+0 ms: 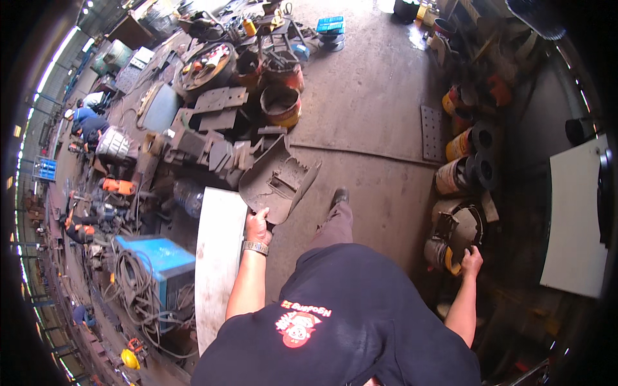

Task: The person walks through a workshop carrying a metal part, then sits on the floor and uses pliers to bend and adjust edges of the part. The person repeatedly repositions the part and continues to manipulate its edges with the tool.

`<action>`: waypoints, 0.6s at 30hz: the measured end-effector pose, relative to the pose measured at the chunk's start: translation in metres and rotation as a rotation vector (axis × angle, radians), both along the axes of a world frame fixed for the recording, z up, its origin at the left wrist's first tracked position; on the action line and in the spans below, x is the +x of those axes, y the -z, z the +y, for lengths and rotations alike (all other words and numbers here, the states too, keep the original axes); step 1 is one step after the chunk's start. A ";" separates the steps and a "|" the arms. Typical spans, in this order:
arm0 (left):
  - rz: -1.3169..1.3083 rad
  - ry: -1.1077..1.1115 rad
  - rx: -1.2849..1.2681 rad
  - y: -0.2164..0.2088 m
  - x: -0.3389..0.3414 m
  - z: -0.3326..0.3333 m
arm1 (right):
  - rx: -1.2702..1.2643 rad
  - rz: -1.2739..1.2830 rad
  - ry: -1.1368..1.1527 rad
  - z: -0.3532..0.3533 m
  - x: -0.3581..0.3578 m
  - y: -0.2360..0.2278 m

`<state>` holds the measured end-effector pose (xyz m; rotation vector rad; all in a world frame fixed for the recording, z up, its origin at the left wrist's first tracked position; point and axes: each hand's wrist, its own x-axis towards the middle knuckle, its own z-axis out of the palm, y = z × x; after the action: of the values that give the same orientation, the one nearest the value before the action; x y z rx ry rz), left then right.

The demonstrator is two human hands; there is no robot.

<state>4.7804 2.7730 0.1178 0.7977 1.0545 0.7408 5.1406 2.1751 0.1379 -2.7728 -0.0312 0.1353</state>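
My left hand (258, 229) is closed on the near edge of a grey, curved metal scoop (270, 201) shaped like a dustpan. Rough dark scraps lie in its hollow. Its far end reaches toward a heap of metal pieces (222, 154). Out to the right, my right hand (472, 262) has its fingers curled closed beside a round, cut-open container (465, 233) with a dark rim and a yellow edge. Whether the fingers grip that edge or something smaller cannot be told.
A long pale board (215, 257) stands left of my left arm, beside a blue machine (154, 254) with coiled cables. Buckets (281, 106) and scrap line the left; reels and drums (450, 177) line the right. My foot (340, 195) is on the brown floor. Other people (90, 125) work far left.
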 end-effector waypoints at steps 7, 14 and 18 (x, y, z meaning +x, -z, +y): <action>0.145 0.097 0.056 0.009 0.212 0.136 | -0.156 0.174 0.126 0.076 0.120 -0.013; 0.155 0.129 0.086 0.036 0.413 0.251 | -0.430 0.481 0.170 0.111 0.217 0.033; 0.179 0.014 0.052 0.042 0.512 0.288 | -0.418 0.538 0.232 0.150 0.338 0.081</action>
<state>5.2929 3.0611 0.0756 0.9286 1.1925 0.6969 5.4781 2.3253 0.0565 -3.0120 0.5066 0.9079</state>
